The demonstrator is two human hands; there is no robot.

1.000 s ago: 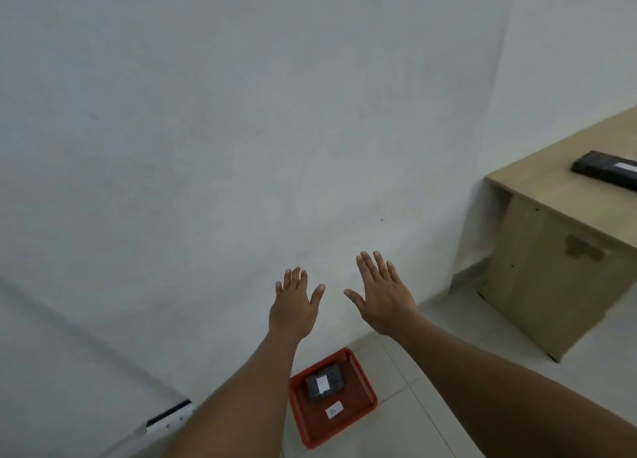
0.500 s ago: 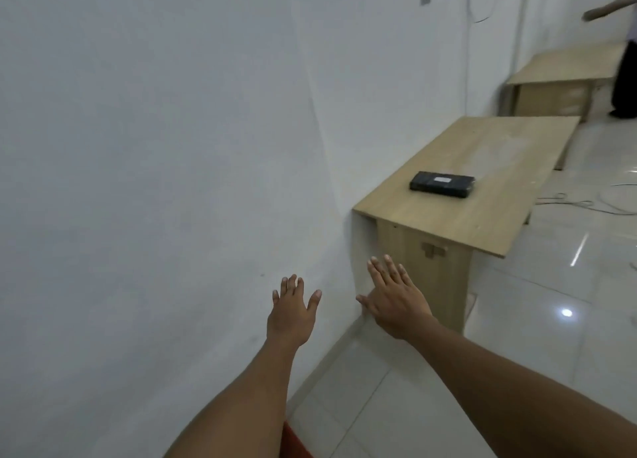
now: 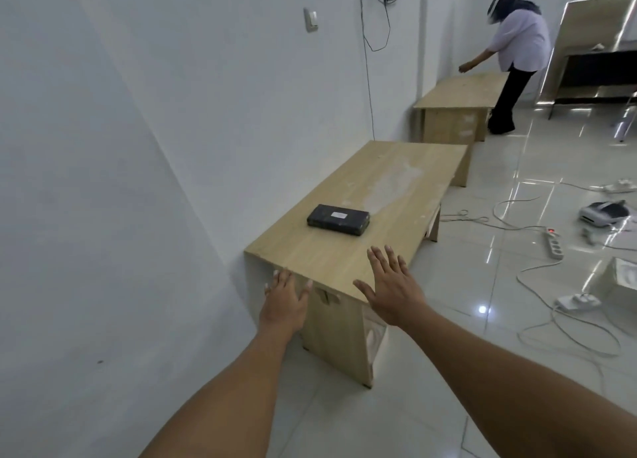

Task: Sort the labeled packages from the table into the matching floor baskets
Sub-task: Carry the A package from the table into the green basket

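Note:
A black package (image 3: 338, 220) with a small white label lies flat on the wooden table (image 3: 389, 181), near its left end. My left hand (image 3: 284, 297) hovers open in front of the table's near corner, fingers spread, holding nothing. My right hand (image 3: 393, 287) is open too, palm down over the table's near edge, short of the package. No floor basket is in view.
A white wall runs along the left. A second wooden table (image 3: 458, 93) stands farther back, where another person (image 3: 513, 54) bends over it. Cables, a power strip (image 3: 553, 247) and a white headset (image 3: 603, 212) lie on the shiny floor to the right.
The view has swung right, from the red basket on the floor to the table. The basket has left the frame. Both hands stay open and now reach toward the table.

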